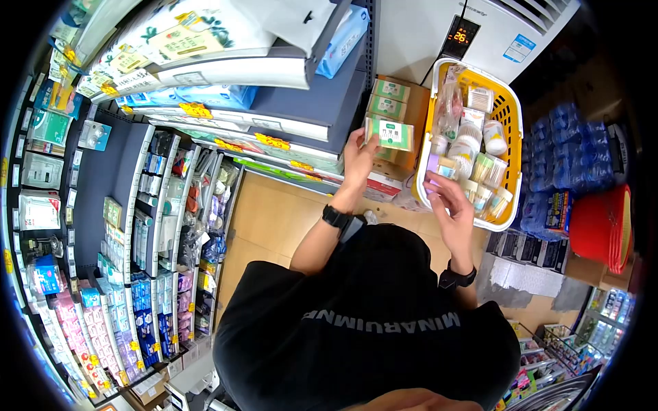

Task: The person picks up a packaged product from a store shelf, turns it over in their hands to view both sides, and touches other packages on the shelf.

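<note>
My left hand (360, 159) is closed on the left end of a green-and-white labelled pack (392, 135), over an open cardboard box (411, 123). Similar green-labelled packs (387, 107) lie in that box. My right hand (450, 202) is at the near left rim of a yellow and white basket (514, 137). Its thumb and fingers are apart beside a small container with a purple lid (434, 164). White bottles (466, 149) and several small clear containers (490, 170) fill the basket.
Shelving with tissue packs (212, 96) rises at the upper left, and hanging goods line the left side. A white appliance (480, 34) stands behind the basket. Wrapped bottles (572, 147) and red buckets (600, 222) are at the right.
</note>
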A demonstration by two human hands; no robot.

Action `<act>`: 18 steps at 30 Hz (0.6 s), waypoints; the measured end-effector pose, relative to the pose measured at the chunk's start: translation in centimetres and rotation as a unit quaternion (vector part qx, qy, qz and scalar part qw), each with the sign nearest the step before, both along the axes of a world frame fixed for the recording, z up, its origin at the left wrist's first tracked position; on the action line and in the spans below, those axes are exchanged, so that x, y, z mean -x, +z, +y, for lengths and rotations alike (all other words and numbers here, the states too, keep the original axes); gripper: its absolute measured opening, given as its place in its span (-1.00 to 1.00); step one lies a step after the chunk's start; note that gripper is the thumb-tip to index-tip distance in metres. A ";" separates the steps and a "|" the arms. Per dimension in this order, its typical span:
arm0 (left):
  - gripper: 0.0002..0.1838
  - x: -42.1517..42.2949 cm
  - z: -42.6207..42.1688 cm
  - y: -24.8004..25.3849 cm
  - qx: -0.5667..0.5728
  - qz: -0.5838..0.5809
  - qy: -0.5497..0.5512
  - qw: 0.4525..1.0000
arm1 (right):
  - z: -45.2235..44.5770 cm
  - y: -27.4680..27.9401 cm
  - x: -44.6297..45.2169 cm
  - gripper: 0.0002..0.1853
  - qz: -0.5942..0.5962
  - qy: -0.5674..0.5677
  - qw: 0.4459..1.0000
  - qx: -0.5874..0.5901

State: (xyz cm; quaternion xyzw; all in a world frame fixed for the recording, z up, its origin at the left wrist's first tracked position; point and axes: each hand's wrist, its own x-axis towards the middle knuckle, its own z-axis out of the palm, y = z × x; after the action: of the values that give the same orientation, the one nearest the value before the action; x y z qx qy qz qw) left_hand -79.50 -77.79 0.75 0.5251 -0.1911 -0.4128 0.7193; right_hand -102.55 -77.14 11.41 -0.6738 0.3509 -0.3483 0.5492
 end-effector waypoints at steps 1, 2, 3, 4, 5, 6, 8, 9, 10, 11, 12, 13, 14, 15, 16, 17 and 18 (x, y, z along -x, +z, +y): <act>-0.64 -0.2 -1.4 -0.7 -0.014 -0.008 0.016 1.000 | -0.4 0.0 0.2 -0.63 -0.002 0.010 1.000 -0.016; -0.64 -0.4 -2.8 -1.2 -0.012 -0.016 0.036 0.999 | -0.7 -0.1 0.3 -0.64 -0.010 0.012 0.999 -0.030; -0.64 -0.7 -4.0 -1.8 -0.014 -0.016 0.037 0.999 | -1.0 -0.2 0.5 -0.64 -0.010 0.013 0.999 -0.032; -0.64 -1.1 -5.3 -2.4 -0.030 -0.023 0.054 0.998 | -1.3 -0.4 0.7 -0.65 -0.013 0.017 0.999 -0.041; -0.64 -1.7 -6.6 -3.4 -0.046 -0.031 0.071 0.996 | -1.7 -0.7 0.7 -0.65 -0.017 0.022 0.998 -0.050; -0.65 -2.4 -7.9 -4.4 -0.038 -0.026 0.069 0.997 | -1.9 -0.8 0.8 -0.66 -0.016 0.022 0.998 -0.059; -0.66 -3.0 -10.0 -5.0 -0.038 -0.029 0.071 0.996 | -2.5 -0.7 0.9 -0.65 -0.009 0.026 0.998 -0.059; -0.66 -3.1 -10.9 -5.4 -0.041 -0.031 0.072 0.996 | -2.6 -0.6 1.0 -0.65 -0.001 0.029 0.998 -0.060; -0.65 -3.2 -12.0 -5.7 -0.052 -0.016 0.079 0.995 | -2.7 -0.4 1.1 -0.64 -0.004 0.030 0.997 -0.069; -0.65 -3.5 -13.0 -6.0 -0.052 -0.015 0.076 0.996 | -2.8 -0.4 1.2 -0.64 -0.004 0.027 0.997 -0.069; -0.64 -3.8 -14.2 -6.3 -0.051 -0.015 0.075 0.996 | -2.9 -0.5 1.3 -0.63 0.005 0.023 0.998 -0.061; -0.64 -3.9 -14.9 -6.0 -0.051 -0.015 0.073 0.996 | -3.2 -0.4 1.3 -0.63 0.015 0.019 0.998 -0.054; -0.63 -4.0 -15.5 -5.7 -0.075 -0.026 0.069 0.994 | -3.5 -0.6 1.4 -0.63 0.016 0.019 0.998 -0.051; -0.63 -4.1 -16.1 -5.6 -0.075 -0.026 0.066 0.995 | -3.7 -0.7 1.4 -0.63 0.016 0.016 0.998 -0.051; -0.65 -4.3 -16.9 -5.9 -0.068 -0.015 0.074 0.995 | -3.9 -0.6 1.5 -0.63 0.021 0.013 0.998 -0.058; -0.67 -4.6 -17.6 -6.3 -0.062 -0.006 0.083 0.995 | -4.1 -0.7 1.4 -0.63 0.024 0.011 0.998 -0.064; -0.68 -4.8 -18.1 -6.8 -0.067 -0.017 0.080 0.994 | -4.3 -0.7 1.4 -0.63 0.024 0.009 0.998 -0.064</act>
State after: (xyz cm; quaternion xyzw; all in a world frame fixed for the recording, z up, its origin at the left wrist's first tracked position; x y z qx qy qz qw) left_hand -74.74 -95.86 -6.10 0.5928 -0.1329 -0.3568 0.7096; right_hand -103.92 -81.40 10.74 -0.6484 0.3795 -0.3039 0.5858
